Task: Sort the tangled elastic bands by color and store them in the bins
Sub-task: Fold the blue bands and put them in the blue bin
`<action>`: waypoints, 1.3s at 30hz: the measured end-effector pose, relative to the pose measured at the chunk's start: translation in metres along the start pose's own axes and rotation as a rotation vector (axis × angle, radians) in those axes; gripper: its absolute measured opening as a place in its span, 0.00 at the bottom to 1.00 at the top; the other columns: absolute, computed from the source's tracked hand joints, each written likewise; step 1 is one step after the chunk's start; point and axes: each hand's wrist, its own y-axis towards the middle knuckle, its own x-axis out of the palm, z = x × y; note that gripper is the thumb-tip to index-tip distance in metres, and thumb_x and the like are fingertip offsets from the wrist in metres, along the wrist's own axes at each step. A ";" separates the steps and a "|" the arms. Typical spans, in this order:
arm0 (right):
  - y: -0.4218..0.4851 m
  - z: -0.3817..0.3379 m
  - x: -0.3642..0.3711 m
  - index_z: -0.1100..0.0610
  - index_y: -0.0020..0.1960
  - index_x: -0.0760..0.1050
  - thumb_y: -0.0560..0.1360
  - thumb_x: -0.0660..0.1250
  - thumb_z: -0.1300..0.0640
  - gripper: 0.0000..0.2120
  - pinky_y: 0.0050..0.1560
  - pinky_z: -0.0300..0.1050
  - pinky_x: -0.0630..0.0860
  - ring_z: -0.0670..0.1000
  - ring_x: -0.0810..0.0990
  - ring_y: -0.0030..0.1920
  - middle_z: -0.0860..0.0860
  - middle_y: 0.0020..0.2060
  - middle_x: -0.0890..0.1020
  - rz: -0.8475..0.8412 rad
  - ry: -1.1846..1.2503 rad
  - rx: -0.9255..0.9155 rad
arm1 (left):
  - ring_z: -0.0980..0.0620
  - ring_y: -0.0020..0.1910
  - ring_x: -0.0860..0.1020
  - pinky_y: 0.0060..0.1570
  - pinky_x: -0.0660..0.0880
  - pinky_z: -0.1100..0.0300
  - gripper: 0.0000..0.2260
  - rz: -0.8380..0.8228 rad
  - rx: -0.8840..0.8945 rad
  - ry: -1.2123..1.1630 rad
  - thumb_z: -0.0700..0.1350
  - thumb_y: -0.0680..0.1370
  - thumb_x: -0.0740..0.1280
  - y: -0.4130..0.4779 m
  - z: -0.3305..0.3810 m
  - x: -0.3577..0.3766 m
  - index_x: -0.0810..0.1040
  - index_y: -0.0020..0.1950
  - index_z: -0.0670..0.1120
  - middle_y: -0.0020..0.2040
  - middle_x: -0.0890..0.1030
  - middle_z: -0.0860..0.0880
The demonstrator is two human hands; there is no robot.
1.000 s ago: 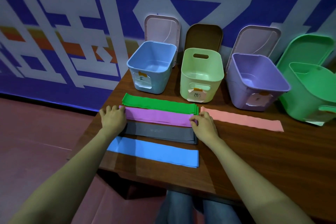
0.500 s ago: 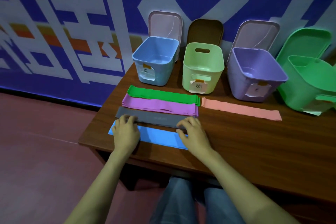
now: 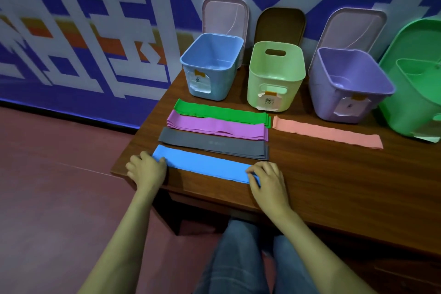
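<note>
Both hands are down at the blue band point(image 3: 205, 167), the strip lying flat along the near edge of the surface point(image 3: 334, 186). The left hand point(image 3: 146, 170) sits at the blue band's left end, fingers curled onto the corner and touching it. Whether that grip actually pinches the strip, I cannot tell. The right hand point(image 3: 269, 180) is on the blue band's right end, and there the grip is pinching, thumb and fingers closed on the tip with a bit of blue peeking out beneath.

Just behind the blue band lies the grey band point(image 3: 214, 143), then the purple band point(image 3: 214, 125), then the green band point(image 3: 222, 112), all parallel. Behind and right of the blue band, the pink band point(image 3: 327, 132) lies alone. Farther behind the blue band stand four open bins: blue bin point(image 3: 214, 86), light green bin point(image 3: 257, 86), purple bin point(image 3: 327, 93), green bin point(image 3: 410, 107).
</note>
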 end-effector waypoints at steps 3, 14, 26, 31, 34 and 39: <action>0.000 0.000 0.000 0.54 0.48 0.80 0.73 0.67 0.62 0.07 0.54 0.44 0.67 0.51 0.74 0.51 0.47 0.47 0.78 -0.034 0.040 0.046 | 0.37 0.68 0.60 0.67 0.58 0.47 0.25 -0.063 -0.104 -0.013 0.49 0.75 0.67 0.006 0.007 -0.005 0.67 0.65 0.36 0.68 0.64 0.36; -0.003 0.006 -0.011 0.55 0.46 0.78 0.73 0.68 0.63 0.05 0.56 0.40 0.68 0.46 0.69 0.54 0.47 0.48 0.75 -0.048 0.152 0.150 | 0.40 0.44 0.74 0.42 0.68 0.51 0.10 -0.022 0.076 -0.214 0.38 0.72 0.66 -0.004 0.011 -0.011 0.66 0.49 0.41 0.48 0.77 0.39; -0.004 0.022 -0.025 0.52 0.49 0.79 0.75 0.64 0.62 0.08 0.56 0.37 0.64 0.42 0.68 0.52 0.41 0.48 0.72 -0.127 0.166 0.127 | 0.48 0.39 0.74 0.38 0.69 0.58 0.11 -0.173 0.365 -0.419 0.38 0.72 0.68 -0.068 0.071 0.000 0.67 0.49 0.43 0.43 0.74 0.48; -0.004 0.028 -0.026 0.51 0.49 0.80 0.73 0.66 0.60 0.08 0.59 0.41 0.67 0.45 0.71 0.55 0.41 0.48 0.74 -0.121 0.176 0.092 | 0.45 0.44 0.75 0.40 0.70 0.56 0.12 -0.329 0.447 -0.274 0.38 0.72 0.68 -0.103 0.092 0.033 0.66 0.50 0.44 0.48 0.77 0.44; -0.004 0.029 -0.023 0.50 0.48 0.80 0.72 0.68 0.60 0.08 0.57 0.44 0.68 0.47 0.73 0.54 0.44 0.48 0.76 -0.098 0.162 0.079 | 0.43 0.46 0.77 0.39 0.70 0.55 0.13 -0.408 0.490 -0.202 0.37 0.72 0.67 -0.118 0.098 0.050 0.67 0.53 0.42 0.50 0.77 0.43; -0.006 0.031 -0.024 0.52 0.49 0.81 0.72 0.68 0.62 0.08 0.56 0.42 0.66 0.49 0.73 0.54 0.46 0.49 0.77 -0.087 0.181 0.070 | 0.43 0.46 0.76 0.38 0.67 0.58 0.08 -0.403 0.593 -0.095 0.36 0.73 0.65 -0.132 0.101 0.061 0.69 0.49 0.43 0.49 0.77 0.44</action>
